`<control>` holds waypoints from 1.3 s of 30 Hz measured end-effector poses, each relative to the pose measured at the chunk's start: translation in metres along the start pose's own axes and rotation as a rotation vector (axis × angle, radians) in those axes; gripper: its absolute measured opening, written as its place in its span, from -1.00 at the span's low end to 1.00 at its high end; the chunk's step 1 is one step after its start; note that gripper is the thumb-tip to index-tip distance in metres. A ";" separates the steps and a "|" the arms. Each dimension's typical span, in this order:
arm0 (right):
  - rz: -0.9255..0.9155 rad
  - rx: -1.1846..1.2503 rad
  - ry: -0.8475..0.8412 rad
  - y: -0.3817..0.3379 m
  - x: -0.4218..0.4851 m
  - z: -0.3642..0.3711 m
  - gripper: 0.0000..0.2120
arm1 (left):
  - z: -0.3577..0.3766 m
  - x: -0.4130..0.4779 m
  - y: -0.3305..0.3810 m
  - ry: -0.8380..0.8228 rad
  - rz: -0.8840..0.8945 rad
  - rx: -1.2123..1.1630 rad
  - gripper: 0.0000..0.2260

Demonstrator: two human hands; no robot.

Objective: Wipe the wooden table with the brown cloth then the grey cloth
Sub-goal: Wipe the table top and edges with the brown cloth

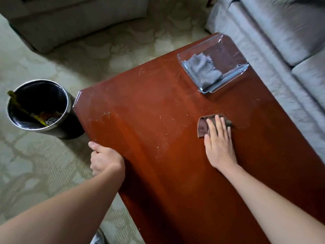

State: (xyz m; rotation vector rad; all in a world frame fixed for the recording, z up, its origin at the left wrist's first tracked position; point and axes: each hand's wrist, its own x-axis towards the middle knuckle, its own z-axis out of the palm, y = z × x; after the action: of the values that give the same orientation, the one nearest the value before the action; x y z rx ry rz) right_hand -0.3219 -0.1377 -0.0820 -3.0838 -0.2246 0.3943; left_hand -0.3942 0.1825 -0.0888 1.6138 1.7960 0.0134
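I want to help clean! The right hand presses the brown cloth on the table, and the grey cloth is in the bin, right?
No: the head view shows the grey cloth in the glass tray on the table. The right hand does press the brown cloth.

Floor: carpet, pale green-beige, with a large cloud-like pattern and a woven texture.
Right side: grey sofa with seamed cushions, close along one long edge of the table.
Table: glossy red-brown wood, clipped corners.
Upper left: second grey upholstered seat, well apart from the table.
Left: round bin on the carpet just beside a table corner. It has a metal rim, a dark inside and yellow wrappers in it.
Light: dim and soft, with a pale sheen on the tabletop.
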 end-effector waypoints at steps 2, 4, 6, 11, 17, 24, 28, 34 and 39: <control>-0.048 -0.035 -0.038 0.005 -0.019 0.001 -0.41 | 0.000 0.000 0.000 0.004 -0.001 -0.009 -0.25; -0.179 -0.114 -0.066 0.004 -0.045 0.002 -0.41 | 0.000 -0.001 0.000 0.009 -0.015 -0.013 -0.24; -0.379 -0.178 -0.065 -0.014 -0.075 0.009 -0.39 | 0.001 -0.001 0.000 0.016 -0.021 -0.023 -0.24; -0.646 -0.162 -0.068 -0.052 -0.097 0.024 -0.36 | 0.004 -0.001 -0.002 0.070 -0.035 -0.031 -0.24; -0.282 -0.172 0.042 0.036 0.003 0.009 -0.39 | 0.008 -0.002 -0.004 0.186 0.071 0.103 -0.39; -0.049 -0.128 -0.017 0.071 0.029 -0.011 -0.37 | 0.012 -0.061 -0.020 -0.032 1.340 0.423 -0.49; -0.173 -0.110 0.004 0.048 -0.005 -0.002 -0.39 | 0.052 -0.132 -0.007 -0.305 1.732 0.409 -0.58; -0.347 -0.089 -0.018 0.085 0.001 -0.001 -0.43 | 0.105 -0.179 0.018 -0.503 2.057 0.591 -0.63; 0.078 -0.051 0.047 0.166 0.070 -0.020 -0.41 | 0.144 -0.200 0.029 -0.503 1.933 0.769 -0.54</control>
State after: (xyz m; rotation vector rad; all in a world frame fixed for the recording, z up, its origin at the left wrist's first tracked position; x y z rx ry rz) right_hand -0.2267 -0.2917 -0.0874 -3.1555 -0.1150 0.3233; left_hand -0.3035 -0.0484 -0.0855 2.8280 -0.6835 -0.1865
